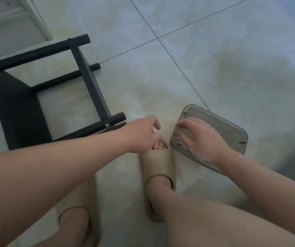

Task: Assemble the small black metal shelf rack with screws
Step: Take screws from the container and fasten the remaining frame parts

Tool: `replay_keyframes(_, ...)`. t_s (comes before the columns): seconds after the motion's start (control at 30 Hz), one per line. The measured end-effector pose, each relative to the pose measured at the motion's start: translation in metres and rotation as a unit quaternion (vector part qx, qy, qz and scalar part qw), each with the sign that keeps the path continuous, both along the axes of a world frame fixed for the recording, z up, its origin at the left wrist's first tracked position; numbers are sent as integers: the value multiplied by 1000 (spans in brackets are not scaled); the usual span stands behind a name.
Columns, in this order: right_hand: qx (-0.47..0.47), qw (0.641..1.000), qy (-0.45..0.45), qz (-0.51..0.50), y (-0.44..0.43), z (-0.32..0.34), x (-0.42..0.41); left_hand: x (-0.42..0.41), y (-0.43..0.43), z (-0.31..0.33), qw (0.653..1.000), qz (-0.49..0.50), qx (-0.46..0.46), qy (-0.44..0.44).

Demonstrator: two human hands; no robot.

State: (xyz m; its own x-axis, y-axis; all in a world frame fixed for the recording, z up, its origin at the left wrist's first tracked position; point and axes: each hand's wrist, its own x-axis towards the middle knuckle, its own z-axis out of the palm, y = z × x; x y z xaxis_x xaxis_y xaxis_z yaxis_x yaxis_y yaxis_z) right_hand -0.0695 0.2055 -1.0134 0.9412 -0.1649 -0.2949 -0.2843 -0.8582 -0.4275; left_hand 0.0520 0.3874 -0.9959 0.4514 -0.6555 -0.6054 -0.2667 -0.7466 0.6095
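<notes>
Head view: rack (18, 113) at nine o'clock half built, one screw (107, 125) in, more needed. Right hand (202, 139) digs in tray (230, 129), grip unclear; left hand (143, 134) loosely curled, empty

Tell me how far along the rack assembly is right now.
Done: the black rack has a side frame joined to several crossbars, and a screw sits at the near joint. In hand: the right hand reaches into the clear tray of small parts, apparently picking the next screw; the left hand hovers empty beside it. Left: more joints likely need screws; the rack's left part is out of view.
</notes>
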Motion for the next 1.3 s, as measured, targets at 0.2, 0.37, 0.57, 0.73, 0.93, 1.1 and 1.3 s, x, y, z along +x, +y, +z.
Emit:
replay_keyframes(0.2,42,996,23,-73,-27,-45,-6,-15,-37,-32,996,-8,40,76)
replay_keyframes(0.37,47,994,93,-41,-39,-82,0,-31,-54,-54,989,64,15,131)
replay_keyframes(0.57,45,992,121,-4,-41,-117,12,-32,-57,-57,981,112,-10,156)
replay_keyframes(0.73,26,992,124,-15,-38,-125,12,-39,-57,-57,975,148,-15,167)
replay_keyframes(0.93,25,991,110,-65,-38,-115,11,-39,-57,-57,974,155,-13,163)
replay_keyframes(1.1,70,984,5,-166,-40,-73,-2,-28,-49,-46,964,221,-6,147)
replay_keyframes(1.3,160,963,-123,-178,-19,0,8,-3,-37,-15,895,348,-36,278)
